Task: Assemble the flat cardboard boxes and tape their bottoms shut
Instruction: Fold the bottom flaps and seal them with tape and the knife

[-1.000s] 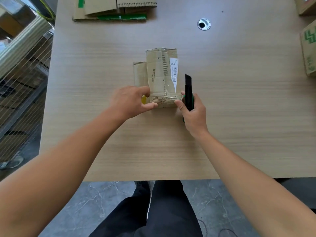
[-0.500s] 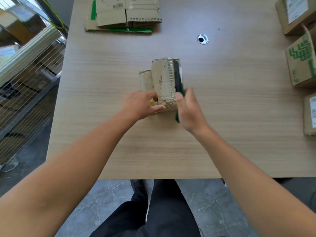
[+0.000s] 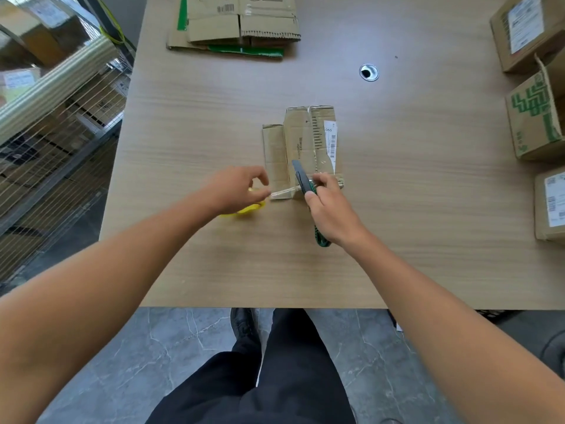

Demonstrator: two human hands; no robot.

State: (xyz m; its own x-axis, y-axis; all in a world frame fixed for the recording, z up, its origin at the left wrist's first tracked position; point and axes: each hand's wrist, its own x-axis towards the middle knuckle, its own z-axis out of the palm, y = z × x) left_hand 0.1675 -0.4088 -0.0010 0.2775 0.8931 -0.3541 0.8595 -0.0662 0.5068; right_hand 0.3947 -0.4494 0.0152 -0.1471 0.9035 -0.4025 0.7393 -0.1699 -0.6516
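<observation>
Right hand (image 3: 331,206) fingers wrapped round a green-handled cutter (image 3: 305,186), blade tip laid over the near end of the small cardboard box (image 3: 305,148). A second ago the cutter stood clear at the box's 3 o'clock side; now it sits on the tape line.

Left hand (image 3: 237,189) fingers pinched on a yellow tape roll (image 3: 249,208), now drawn away toward 9 o'clock, a clear tape strip (image 3: 284,191) stretched from roll to box edge.

Box lies mid-table (image 3: 428,209), bottom seam up. Judgement: strip is applied, cut is in hand; this box is nearly closed.

Flattened cartons (image 3: 238,26) wait at 12 o'clock. Assembled boxes (image 3: 532,117) stand at 3 o'clock.
</observation>
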